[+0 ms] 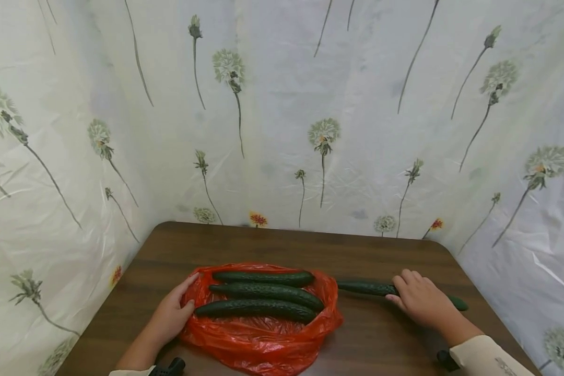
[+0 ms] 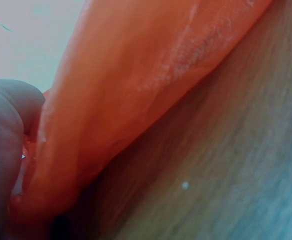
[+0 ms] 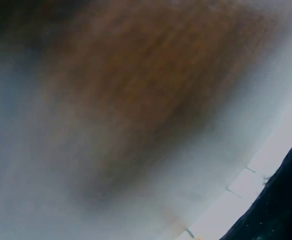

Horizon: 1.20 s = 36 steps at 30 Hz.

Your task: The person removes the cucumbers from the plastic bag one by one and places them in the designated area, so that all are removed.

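A crumpled red plastic bag (image 1: 263, 342) lies spread on the table with its mouth facing up. Inside are three dark green cucumbers, the far one (image 1: 263, 278), the middle one (image 1: 270, 293) and the near one (image 1: 258, 309), side by side. My left hand (image 1: 171, 313) holds the bag's left rim between thumb and fingers; the left wrist view has the red film (image 2: 121, 75) against a digit (image 2: 6, 120). To the right of the bag, my right hand (image 1: 423, 298) grips another cucumber (image 1: 364, 287) from above. In the right wrist view, a dark green piece of it (image 3: 281, 200) fills the lower right corner.
The brown wooden table (image 1: 207, 240) has rounded far corners. A pale curtain (image 1: 272, 130) with dandelion prints surrounds it at the back and both sides. Black wrist devices show near the left sleeve (image 1: 133, 372) and right sleeve (image 1: 489, 357).
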Motion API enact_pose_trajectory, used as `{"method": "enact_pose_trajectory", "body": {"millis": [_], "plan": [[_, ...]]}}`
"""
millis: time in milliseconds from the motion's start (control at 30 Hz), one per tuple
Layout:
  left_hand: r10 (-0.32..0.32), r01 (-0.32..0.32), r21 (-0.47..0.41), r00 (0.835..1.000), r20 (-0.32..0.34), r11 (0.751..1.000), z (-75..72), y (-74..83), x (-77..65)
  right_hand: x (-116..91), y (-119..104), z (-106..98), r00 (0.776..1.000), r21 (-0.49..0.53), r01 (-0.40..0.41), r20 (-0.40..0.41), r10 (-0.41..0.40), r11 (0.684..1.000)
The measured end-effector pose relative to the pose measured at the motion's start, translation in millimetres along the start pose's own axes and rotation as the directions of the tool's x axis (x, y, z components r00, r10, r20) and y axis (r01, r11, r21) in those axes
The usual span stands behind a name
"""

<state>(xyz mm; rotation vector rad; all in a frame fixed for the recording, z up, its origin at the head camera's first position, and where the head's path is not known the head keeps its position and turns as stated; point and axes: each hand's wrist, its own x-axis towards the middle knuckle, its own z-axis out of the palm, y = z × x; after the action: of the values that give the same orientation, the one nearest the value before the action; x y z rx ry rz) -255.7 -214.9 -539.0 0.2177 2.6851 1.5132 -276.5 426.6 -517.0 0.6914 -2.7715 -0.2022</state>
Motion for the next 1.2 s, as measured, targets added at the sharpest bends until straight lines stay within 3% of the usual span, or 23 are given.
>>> {"method": "enact_pose_trajectory", "body": {"millis": [300,600,933,1200], "plan": [[0.010,-0.010,-0.002,1.000,0.000,1.000,0.9,2.2,0.4,-0.3,1.1,2.9,0.995,0.021,-0.040,0.090,0.037,0.999],[-0.002,0.002,0.000,1.000,0.010,1.000,1.5,-0.2,-0.3,-2.0,1.5,2.6,0.971,0.104,-0.100,0.228,0.074,0.990],[0.004,-0.004,0.007,1.000,0.002,1.000,0.8,-3.1,0.5,2.2,3.6,3.7,0.983,0.014,-0.030,0.181,0.027,0.999],[0.017,-0.017,0.022,1.000,-0.010,1.000,0.6,-1.2,-0.9,1.2,2.2,3.8,0.986,0.013,-0.052,0.158,0.049,0.999]]}}
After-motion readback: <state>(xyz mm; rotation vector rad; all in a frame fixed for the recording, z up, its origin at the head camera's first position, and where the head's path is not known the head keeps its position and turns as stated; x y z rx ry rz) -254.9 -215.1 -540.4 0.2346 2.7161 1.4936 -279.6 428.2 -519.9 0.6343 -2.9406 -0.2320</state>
